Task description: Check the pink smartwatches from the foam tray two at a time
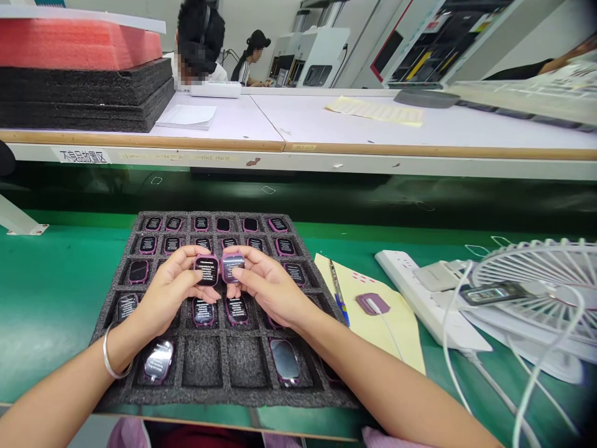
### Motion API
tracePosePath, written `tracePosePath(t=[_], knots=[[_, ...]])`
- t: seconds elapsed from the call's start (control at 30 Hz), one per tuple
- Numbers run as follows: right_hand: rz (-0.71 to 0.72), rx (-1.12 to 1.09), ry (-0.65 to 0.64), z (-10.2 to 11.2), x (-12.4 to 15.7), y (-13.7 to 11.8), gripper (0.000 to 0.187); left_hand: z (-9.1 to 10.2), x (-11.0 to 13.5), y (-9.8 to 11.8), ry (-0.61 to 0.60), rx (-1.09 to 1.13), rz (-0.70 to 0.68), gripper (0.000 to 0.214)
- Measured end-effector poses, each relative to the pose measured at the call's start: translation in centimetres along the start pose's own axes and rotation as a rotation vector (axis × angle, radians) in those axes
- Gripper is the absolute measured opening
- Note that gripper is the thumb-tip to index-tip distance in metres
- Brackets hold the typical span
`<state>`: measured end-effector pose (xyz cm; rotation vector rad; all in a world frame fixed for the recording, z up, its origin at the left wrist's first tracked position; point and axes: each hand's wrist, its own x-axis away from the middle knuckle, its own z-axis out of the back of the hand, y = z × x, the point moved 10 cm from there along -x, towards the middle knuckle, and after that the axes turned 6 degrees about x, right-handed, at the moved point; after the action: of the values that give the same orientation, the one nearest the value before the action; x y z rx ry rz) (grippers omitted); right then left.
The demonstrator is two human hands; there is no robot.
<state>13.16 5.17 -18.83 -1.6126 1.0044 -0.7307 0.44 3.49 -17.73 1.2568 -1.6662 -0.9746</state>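
Here, two purple-rimmed watch bodies are held side by side above a black foam tray (116,292): the dark-faced one (206,269) is pinched in the left hand (170,289), the glossier one (232,266) in the right hand (270,287). More such bodies are seated in the tray's pockets below, on a green mat (51,292). A yellow sheet (401,330), a pen (339,291) and a fan (536,280) are seen to the right.

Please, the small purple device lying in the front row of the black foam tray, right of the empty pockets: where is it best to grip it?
Probably from above, by the purple rim on its two long edges: the device lies flat, face up, in the foam tray, so its glossy face stays untouched.
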Motion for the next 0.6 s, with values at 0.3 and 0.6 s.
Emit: tracePosePath(t=[0.3, 0.6], knots=[[-0.009, -0.015, -0.004, -0.24, 0.17, 0.02, 0.034, -0.02, -0.03, 0.25, 0.011, -0.104, -0.053, 0.034], [-0.096, -0.144, -0.007, -0.18, 0.20, 0.65, 0.039, 0.12, 0.05, 0.37, 0.015, -0.084, -0.048, 0.033]])
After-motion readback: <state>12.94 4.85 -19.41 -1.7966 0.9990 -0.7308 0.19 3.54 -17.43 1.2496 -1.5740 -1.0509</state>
